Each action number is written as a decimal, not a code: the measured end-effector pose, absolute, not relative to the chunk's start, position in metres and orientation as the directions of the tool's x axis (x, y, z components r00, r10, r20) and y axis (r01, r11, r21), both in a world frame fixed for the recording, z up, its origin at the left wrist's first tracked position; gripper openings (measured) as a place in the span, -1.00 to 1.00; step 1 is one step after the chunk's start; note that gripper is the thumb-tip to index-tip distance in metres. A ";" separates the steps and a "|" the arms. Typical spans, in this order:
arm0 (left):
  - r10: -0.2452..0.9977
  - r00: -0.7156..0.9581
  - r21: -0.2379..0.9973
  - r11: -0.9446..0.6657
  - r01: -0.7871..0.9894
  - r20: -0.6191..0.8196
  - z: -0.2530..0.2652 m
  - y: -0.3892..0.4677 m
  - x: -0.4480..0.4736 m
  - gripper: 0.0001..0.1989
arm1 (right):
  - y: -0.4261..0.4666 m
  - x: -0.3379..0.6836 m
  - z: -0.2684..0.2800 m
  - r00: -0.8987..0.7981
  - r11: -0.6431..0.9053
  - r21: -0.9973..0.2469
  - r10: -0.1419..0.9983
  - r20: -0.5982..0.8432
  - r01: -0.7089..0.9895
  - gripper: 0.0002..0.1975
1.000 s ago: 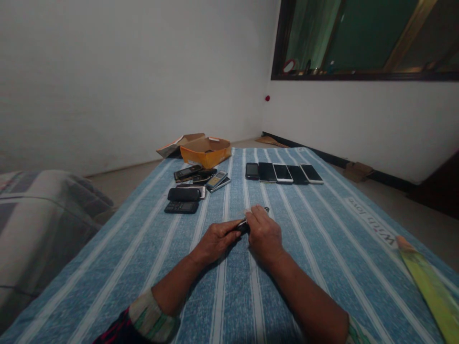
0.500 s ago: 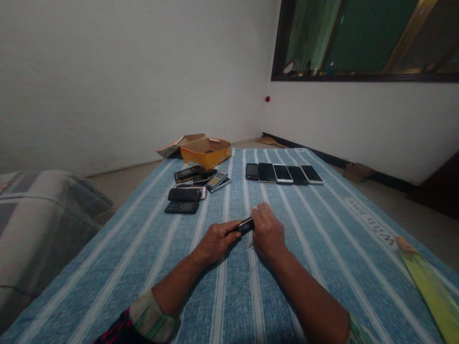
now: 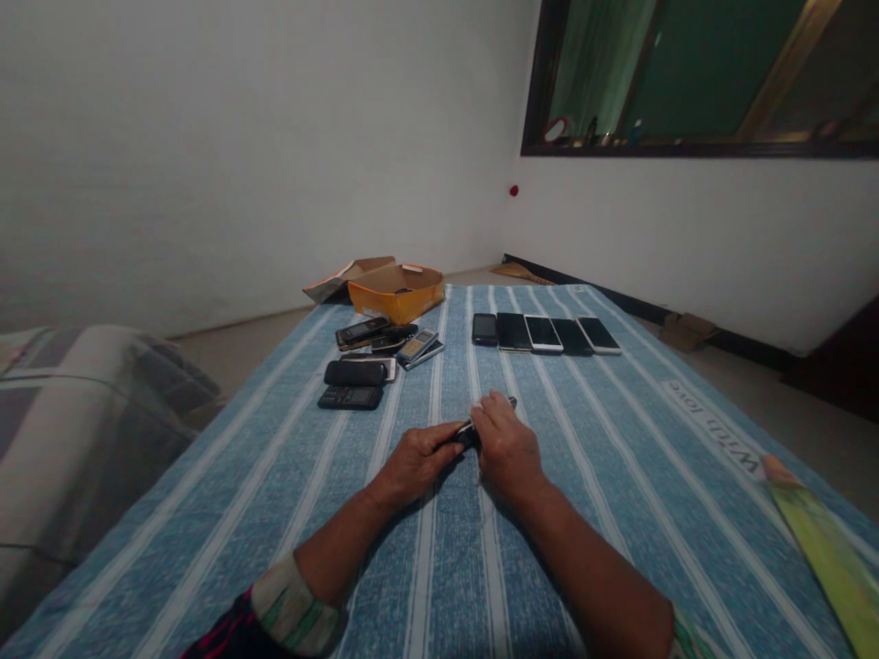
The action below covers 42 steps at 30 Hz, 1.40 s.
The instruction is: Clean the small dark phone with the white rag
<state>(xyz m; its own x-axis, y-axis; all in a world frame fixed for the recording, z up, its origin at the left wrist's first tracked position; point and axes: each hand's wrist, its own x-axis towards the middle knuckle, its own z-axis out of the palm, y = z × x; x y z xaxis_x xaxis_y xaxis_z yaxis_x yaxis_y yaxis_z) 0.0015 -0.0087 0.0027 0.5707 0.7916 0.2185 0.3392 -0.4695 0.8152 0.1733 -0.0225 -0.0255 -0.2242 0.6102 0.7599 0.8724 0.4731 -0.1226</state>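
Note:
Over the near middle of the blue-and-white striped cloth (image 3: 395, 540), my left hand (image 3: 416, 462) grips the near end of a dark mobile phone (image 3: 467, 436) between thumb and fingers. My right hand (image 3: 506, 444) is closed over the phone's middle, with a whitish wipe or cloth (image 3: 475, 414) showing at its fingertips. The phone's far end peeks out past the right fingers; most of it is hidden by that hand.
Several keypad phones (image 3: 350, 396) lie in a loose pile at left. Behind them stands an open orange box (image 3: 398, 302). Several smartphones (image 3: 544, 335) form a row at the far right. A yellow-green object (image 3: 817, 540) lies at the right edge.
My right hand has slid slightly left along the phone, toward my left hand, covering more of it and baring its far tip. My left hand keeps its grip.

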 end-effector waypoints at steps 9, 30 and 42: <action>0.794 0.567 0.814 -0.470 0.342 0.220 0.004 -0.009 0.002 -0.62 | -0.019 0.181 -0.023 -0.171 0.404 -0.150 0.657 0.735 0.903 -0.67; 0.801 0.568 0.841 -0.431 0.328 0.189 0.003 -0.010 0.002 -0.60 | -0.014 0.191 -0.023 -0.098 0.351 -0.199 0.671 0.735 0.915 -0.64; 0.846 0.480 0.805 -0.445 0.393 0.234 0.001 -0.010 0.008 -0.60 | -0.025 0.173 -0.021 -0.266 0.562 -0.137 0.575 0.774 0.816 -0.69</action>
<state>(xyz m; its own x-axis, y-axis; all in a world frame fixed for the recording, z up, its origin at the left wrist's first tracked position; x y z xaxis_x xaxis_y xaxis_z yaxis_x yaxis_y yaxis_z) 0.0079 -0.0099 0.0012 0.4795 0.8458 0.2338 0.3931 -0.4452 0.8045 0.1726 -0.0249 -0.0207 -0.2658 0.5748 0.7740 0.8161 0.5615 -0.1368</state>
